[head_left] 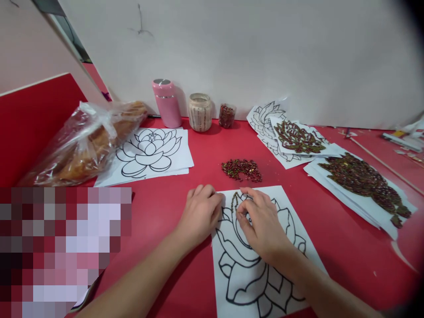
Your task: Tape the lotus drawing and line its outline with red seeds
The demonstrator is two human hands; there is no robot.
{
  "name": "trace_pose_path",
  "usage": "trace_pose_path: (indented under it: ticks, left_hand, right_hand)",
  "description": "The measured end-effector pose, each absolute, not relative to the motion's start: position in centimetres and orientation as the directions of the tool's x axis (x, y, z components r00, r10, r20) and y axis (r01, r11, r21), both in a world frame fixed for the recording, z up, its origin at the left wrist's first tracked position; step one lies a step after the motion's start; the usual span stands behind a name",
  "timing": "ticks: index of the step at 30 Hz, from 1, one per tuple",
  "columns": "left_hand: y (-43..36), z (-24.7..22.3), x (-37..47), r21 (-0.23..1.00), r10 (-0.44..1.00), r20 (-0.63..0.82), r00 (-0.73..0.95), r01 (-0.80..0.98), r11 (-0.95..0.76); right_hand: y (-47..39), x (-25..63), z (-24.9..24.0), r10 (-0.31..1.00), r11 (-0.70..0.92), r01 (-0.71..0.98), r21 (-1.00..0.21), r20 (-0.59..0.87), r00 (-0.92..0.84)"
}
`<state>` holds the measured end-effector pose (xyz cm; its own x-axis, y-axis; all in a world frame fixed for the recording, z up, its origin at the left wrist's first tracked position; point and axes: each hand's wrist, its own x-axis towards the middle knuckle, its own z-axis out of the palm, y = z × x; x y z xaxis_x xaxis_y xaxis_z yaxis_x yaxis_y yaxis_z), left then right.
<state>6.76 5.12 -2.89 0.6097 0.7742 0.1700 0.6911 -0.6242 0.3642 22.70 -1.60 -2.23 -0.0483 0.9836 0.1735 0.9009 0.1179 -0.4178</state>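
Note:
On the red table in front of me lies a sheet of paper with a lotus line drawing. A short row of small greenish beans follows the outline of its top petal. My right hand is over the drawing beside that row, thumb and forefinger pinched together; anything between the tips is too small to make out. At the sheet's upper left edge rests my left hand, fingers curled in and their tips hidden. Just beyond both hands is a loose pile of red and green beans.
Along the wall stand a pink tumbler, a glass jar and a small cup of beans. Left are blank lotus sheets and a plastic bag of something brown. Bean-covered drawings and a thin stick lie right.

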Motion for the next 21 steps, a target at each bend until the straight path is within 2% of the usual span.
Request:
trace_pose_path:
  ticks: [10, 21]
  left_hand:
    - [5.05, -2.88, 6.66, 0.368, 0.770, 0.164, 0.616, 0.686, -0.628]
    - [5.10, -2.80, 6.73, 0.362, 0.773, 0.159, 0.614, 0.692, -0.624]
  right_hand:
    - [-1.43, 22.53, -2.25, 0.988, 0.091, 0.910, -0.405, 0.150, -0.032]
    - [-1.47, 22.84, -2.60, 0.980, 0.126, 0.896, -0.427, 0.195, -0.044]
